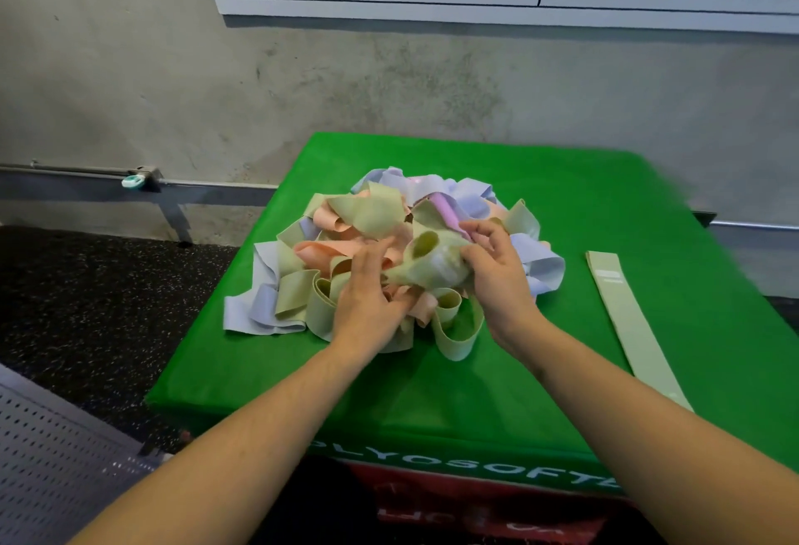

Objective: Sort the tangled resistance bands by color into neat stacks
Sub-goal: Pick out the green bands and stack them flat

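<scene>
From my head camera, looking down: my left hand [367, 298] digs into the tangled pile [389, 259] of resistance bands, fingers curled into the near side of the heap, pinning it, I judge, so it won't drag along. My right hand [497, 272] has thumb and fingers clamped on a twisted green band [428, 263] that bridges the gap between my two hands; I hold it high on the heap to work it loose from the peach, lilac and pale blue loops under it.

Well off to the right of my right fingers one green band [622, 315] lies flat and straight, the start of a stack, placed apart so nothing tangles back into it.

The green box top [562, 181] has bare surface right of my right hand up to that flat band, and a strip nearer me below both wrists. Left of my left fingers the pile spills almost to the box edge, so little room there for new stacks.
</scene>
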Available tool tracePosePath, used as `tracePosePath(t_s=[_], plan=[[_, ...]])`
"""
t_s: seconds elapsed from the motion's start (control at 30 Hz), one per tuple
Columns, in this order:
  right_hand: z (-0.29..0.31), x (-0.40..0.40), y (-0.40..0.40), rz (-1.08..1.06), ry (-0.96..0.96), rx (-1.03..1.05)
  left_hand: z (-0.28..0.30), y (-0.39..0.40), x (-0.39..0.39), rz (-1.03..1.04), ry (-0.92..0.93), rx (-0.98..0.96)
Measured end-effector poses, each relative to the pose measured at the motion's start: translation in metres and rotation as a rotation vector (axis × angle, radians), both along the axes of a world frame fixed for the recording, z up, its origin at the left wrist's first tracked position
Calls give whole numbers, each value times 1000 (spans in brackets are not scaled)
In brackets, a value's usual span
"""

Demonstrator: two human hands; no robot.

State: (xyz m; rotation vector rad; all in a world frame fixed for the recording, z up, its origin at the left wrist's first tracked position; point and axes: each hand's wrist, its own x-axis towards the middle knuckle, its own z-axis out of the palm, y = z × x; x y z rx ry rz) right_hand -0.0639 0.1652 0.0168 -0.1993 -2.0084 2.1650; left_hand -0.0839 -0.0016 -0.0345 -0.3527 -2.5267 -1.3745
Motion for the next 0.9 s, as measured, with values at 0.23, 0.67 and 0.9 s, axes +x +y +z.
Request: tracePosePath(t_s=[0.23, 0.67, 0.9], plan=[[13, 24, 17, 22, -298, -310, -5, -3, 6, -92, 13, -173], [37, 78, 71, 172, -132, -535, 10, 15, 40, -239, 87, -152], [35, 113, 94, 12, -113, -406, 32, 20, 78, -331, -33, 17]])
